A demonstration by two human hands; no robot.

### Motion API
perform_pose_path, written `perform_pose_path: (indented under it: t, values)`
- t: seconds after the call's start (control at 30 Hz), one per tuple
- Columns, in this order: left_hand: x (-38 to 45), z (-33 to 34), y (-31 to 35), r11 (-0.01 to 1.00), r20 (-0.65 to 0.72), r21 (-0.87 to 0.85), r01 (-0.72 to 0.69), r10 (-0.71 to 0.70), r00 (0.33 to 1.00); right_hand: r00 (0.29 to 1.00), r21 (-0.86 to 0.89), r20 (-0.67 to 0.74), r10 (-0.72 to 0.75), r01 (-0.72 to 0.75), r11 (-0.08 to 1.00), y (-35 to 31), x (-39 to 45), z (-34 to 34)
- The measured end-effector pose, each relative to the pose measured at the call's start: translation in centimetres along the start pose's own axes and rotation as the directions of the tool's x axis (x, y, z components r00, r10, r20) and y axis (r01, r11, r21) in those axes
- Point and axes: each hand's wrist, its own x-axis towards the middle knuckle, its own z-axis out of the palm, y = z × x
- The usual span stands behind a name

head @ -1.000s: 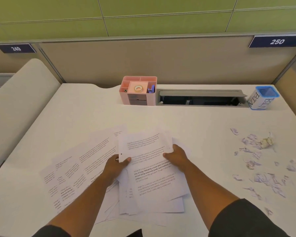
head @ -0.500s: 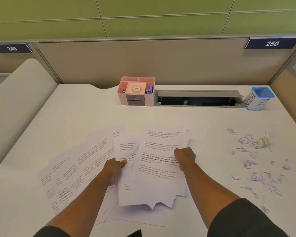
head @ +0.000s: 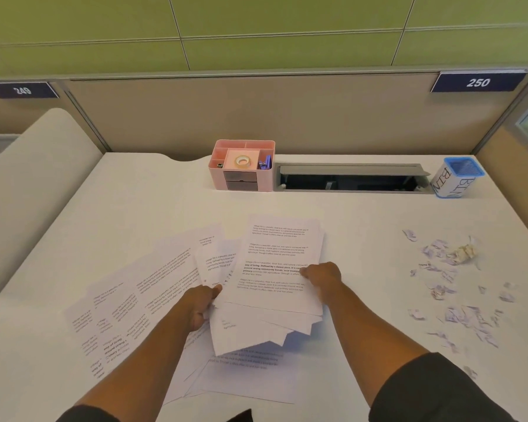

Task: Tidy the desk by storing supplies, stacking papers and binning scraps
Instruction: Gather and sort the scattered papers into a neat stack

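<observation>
We look down at a white desk (head: pixel 141 208) in an office cubicle, with a beige partition behind it and green wall panels above.

At the centre, both hands hold a loose bundle of printed sheets (head: pixel 275 281). The left hand (head: pixel 200 303) curls around the bundle's left edge, thumb on top. The right hand (head: pixel 322 275) pinches the right edge, thumb on the top page. The bundle's near corners are uneven and lifted off the desk. More printed pages (head: pixel 128 303) lie fanned flat to the left of the left hand, and a few sheets (head: pixel 250 379) lie under the bundle, nearer to us.

The top page carries paragraphs of small text; we can make out "Village life is a peaceful", but most lines are too small to read.

To the right, well apart from the hands, torn paper scraps (head: pixel 457 303) are scattered, with a crumpled paper ball (head: pixel 465 252) at their far end. At the back right stands a blue-rimmed cup lettered "BIN" (head: pixel 456 181). At the back centre sits a pink desk organiser (head: pixel 241 166) holding a roll of tape (head: pixel 242 161) and a blue item we cannot identify. Beside it is an open grey cable tray (head: pixel 351 178). Partition plates read "249" (head: pixel 22 90) and "250" (head: pixel 477 82).

Dark sleeves are cut off at the bottom edge.
</observation>
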Motion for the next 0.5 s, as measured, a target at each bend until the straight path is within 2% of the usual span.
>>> perform_pose_path:
  t: [0.1,0.27,0.4,0.5]
  values:
    - [-0.5,-0.2,-0.1,0.98,-0.072,0.175,-0.096,0.109,0.991,0.998,-0.032,-0.02,-0.065,0.064,0.997,0.2,0.1,-0.1]
    - [-0.8,-0.5,-0.2,0.991,-0.075,0.088,-0.1,0.107,0.991,0.988,-0.09,0.023,-0.155,0.156,0.984,0.5,0.0,-0.5]
    - [-1.6,-0.3,0.0,0.987,-0.064,0.072,-0.142,0.146,0.987,0.962,-0.083,0.17,-0.212,0.228,0.97,0.5,-0.6,-0.8]
    - [-1.9,-0.2,0.1,0.983,0.001,0.066,-0.174,0.174,0.985,0.933,-0.064,0.254,-0.257,0.281,0.958,0.4,-1.1,-0.7]
